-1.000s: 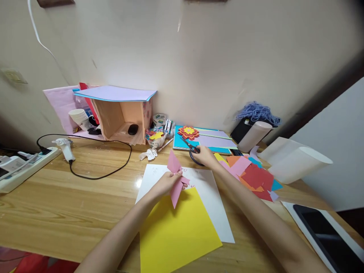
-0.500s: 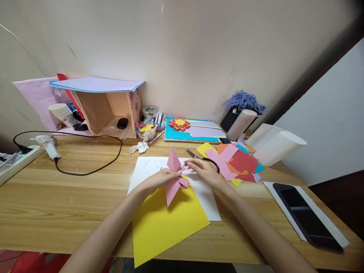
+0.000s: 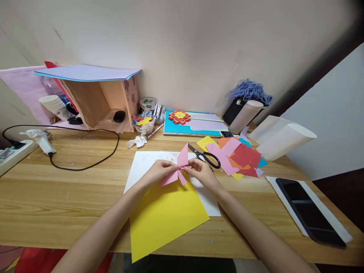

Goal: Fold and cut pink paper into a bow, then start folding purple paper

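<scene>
A folded pink paper shape [image 3: 182,156] with pointed flaps is held between both hands, above the sheets on the desk. My left hand [image 3: 162,169] pinches it from the left, thumb and fingers closed near its centre. From the right, my right hand [image 3: 200,170] pinches its edge with thumb and fingertips. Below the hands lies a yellow sheet [image 3: 167,220], partly over a white sheet [image 3: 136,167] with small marks. Scissors with black handles [image 3: 212,159] lie just beyond my right hand.
Coloured paper scraps [image 3: 244,157] spread to the right, near a phone [image 3: 309,212] and a curled white paper roll [image 3: 284,142]. A layered paper flower [image 3: 179,117] rests on a blue board at the back. On the left are a corded glue gun [image 3: 42,141] and an open box [image 3: 93,102].
My right hand has come in and closed on the pink paper, which has tilted, its top point now leaning right. The whole view has shifted slightly.
</scene>
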Available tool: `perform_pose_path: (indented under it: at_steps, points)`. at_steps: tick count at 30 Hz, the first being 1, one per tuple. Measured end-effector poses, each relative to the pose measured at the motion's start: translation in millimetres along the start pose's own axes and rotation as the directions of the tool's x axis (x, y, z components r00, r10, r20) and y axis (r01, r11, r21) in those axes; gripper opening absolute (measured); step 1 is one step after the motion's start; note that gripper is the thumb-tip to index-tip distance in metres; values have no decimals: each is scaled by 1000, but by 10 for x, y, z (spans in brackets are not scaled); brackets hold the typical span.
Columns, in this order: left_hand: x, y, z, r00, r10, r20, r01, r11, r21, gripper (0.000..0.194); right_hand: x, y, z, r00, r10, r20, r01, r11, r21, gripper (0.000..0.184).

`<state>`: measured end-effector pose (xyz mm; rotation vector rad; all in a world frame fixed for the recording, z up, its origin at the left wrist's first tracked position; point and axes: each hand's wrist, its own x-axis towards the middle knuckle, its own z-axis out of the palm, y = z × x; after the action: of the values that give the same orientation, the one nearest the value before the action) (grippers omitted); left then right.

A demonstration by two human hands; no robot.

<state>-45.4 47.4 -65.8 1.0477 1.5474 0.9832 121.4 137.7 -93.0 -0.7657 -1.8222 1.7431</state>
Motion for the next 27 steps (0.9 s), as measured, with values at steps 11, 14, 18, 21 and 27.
perform_pose_path:
  at_steps: [11,14,18,21,27]
  points:
    - [-49,-7,196,997,58,-48,-56,998,25,38,-39,-36,110,995,-32,-95,48,986,163,32]
    - [-48,-16,227,991,103,-84,-97,992,74,40,-38,-21,111,995,22,-94,-2,976,216,41]
    - [-55,-15,237,987,119,-104,-106,986,125,39,-26,-24,86,995,1,-97,19,980,198,43]
    - [-63,-11,232,986,128,-105,-112,984,142,37,-16,-40,38,994,-36,-103,50,990,134,37]
    - [-61,-26,241,982,158,-104,-140,976,166,36,-12,-56,-18,993,-55,-105,65,994,91,27]
